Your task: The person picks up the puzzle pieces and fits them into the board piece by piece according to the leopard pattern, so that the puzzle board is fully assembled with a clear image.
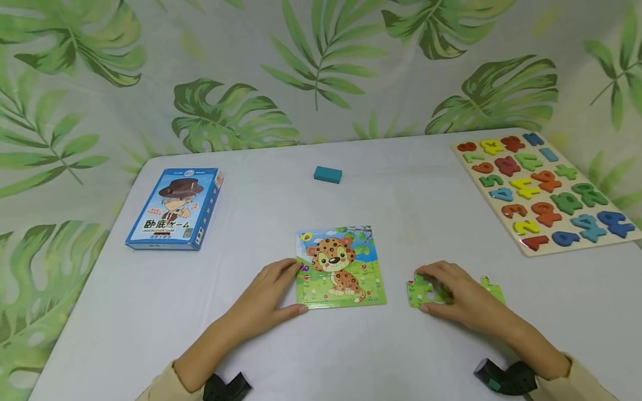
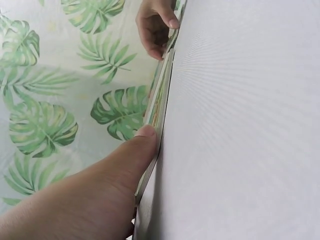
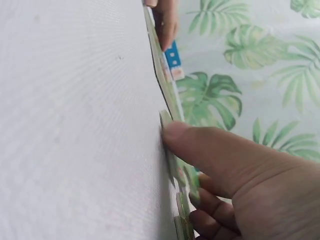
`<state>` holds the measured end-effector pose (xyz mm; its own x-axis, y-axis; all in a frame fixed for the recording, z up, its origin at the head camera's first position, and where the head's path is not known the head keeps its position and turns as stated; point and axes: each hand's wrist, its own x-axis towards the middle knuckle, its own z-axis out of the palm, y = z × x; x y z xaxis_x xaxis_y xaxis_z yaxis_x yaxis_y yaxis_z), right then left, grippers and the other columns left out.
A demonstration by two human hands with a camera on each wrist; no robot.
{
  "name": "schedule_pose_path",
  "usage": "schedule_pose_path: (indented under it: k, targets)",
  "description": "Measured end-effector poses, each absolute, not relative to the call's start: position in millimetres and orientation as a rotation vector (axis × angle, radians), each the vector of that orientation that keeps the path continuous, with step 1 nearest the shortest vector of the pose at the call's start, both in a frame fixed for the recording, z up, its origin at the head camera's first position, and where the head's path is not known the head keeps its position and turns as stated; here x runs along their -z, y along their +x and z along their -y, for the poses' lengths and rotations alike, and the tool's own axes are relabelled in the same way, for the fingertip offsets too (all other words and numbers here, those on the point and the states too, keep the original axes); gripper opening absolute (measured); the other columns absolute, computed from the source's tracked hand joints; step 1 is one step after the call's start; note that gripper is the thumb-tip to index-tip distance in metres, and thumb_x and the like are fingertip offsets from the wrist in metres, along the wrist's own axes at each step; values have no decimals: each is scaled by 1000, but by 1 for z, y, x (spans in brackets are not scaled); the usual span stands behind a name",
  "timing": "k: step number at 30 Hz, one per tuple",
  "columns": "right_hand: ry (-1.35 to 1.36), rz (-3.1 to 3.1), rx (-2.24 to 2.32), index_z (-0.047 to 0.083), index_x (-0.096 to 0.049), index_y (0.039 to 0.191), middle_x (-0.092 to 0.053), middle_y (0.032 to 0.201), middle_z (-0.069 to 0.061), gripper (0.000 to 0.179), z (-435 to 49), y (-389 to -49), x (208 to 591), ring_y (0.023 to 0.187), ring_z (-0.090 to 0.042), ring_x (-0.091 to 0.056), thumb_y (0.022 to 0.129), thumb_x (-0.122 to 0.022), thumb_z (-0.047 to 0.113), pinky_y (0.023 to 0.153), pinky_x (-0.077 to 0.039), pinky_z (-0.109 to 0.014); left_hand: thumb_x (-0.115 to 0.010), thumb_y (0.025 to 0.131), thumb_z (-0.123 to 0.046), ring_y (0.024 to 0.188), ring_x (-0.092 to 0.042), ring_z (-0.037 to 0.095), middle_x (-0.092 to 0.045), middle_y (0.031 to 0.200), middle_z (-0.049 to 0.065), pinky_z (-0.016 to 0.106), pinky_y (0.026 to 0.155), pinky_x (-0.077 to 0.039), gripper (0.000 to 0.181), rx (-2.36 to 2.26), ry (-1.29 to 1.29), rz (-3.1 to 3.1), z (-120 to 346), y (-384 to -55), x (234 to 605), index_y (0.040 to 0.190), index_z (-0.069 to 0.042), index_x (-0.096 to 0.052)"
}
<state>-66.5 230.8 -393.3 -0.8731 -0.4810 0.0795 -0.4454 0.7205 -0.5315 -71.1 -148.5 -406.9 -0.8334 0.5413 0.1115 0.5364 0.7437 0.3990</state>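
My left hand (image 1: 271, 296) is holding the lower-centre puzzle (image 1: 342, 273), perhaps steadying it; my right hand (image 1: 463, 299) is pinching a piece (image 1: 417, 293), lower right.

The head camera looks forward and down from above the person's side, spanning the white table (image 1: 391, 351) to the leaf-print cloth (image 1: 321, 61) at twelve o'clock. Both wrist cameras sit close and low, tilted sideways — table towards three in the left view, nine in the right. The left catches the right hand (image 2: 156, 27) at twelve; the right, the left hand (image 3: 167, 22). Both probably share the puzzle board (image 1: 346, 267), almost edge-on.
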Motion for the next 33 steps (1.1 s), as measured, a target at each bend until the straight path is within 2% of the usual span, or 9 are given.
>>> schedule_pose_path:
  k: [7,13,16,19,24,28,33]
  targets:
    - [-825,-2933,917,9,-53,121,-54,109,5,55,-226,-68,388,98,-12,-49,73,-75,26,80,-44,-33,-57,80,-53,127,-26,21,-32,139,7,37,102,-26,77,-688,894,-2884,151,-72,405,139,-8,-34]
    - [-924,-2904,1052,8,-54,121,-53,109,7,58,-213,-71,379,99,-9,-48,69,-78,15,83,-41,-20,-57,81,-52,128,-25,20,-30,140,5,36,101,-27,77,-728,890,-2832,154,-74,404,140,-9,-33]
    - [-1014,-2845,1153,6,-54,121,-53,109,6,58,-199,-76,374,99,-11,-48,68,-78,11,83,-41,-21,-57,81,-52,127,-25,20,-30,140,5,37,101,-27,77,-754,902,-2822,155,-74,404,140,-9,-33]
    - [-1102,-2784,1214,5,-54,121,-53,110,4,58,-180,-80,373,99,-12,-47,69,-78,11,81,-43,-28,-56,81,-53,128,-25,20,-29,141,4,37,101,-27,77,-771,907,-2810,157,-74,405,140,-9,-32]
    - [-1135,-2709,1217,4,-53,124,-52,112,1,59,-145,-85,373,105,-15,-45,73,-75,22,83,-44,-35,-55,84,-50,128,-24,19,-28,141,3,37,101,-27,73,-787,919,-2799,159,-74,407,140,-10,-31]
    - [-1087,-2692,1152,7,-51,126,-51,112,0,61,-123,-89,375,106,-16,-44,75,-73,31,85,-44,-36,-54,84,-50,127,-25,18,-29,140,2,36,101,-27,72,-789,927,-2808,159,-75,408,140,-11,-33]
    - [-1059,-2651,1115,8,-52,125,-51,116,-2,59,-104,-95,384,108,-16,-44,76,-72,33,87,-42,-35,-54,83,-52,127,-27,18,-31,140,2,37,101,-28,72,-799,932,-2821,158,-76,408,139,-11,-34]
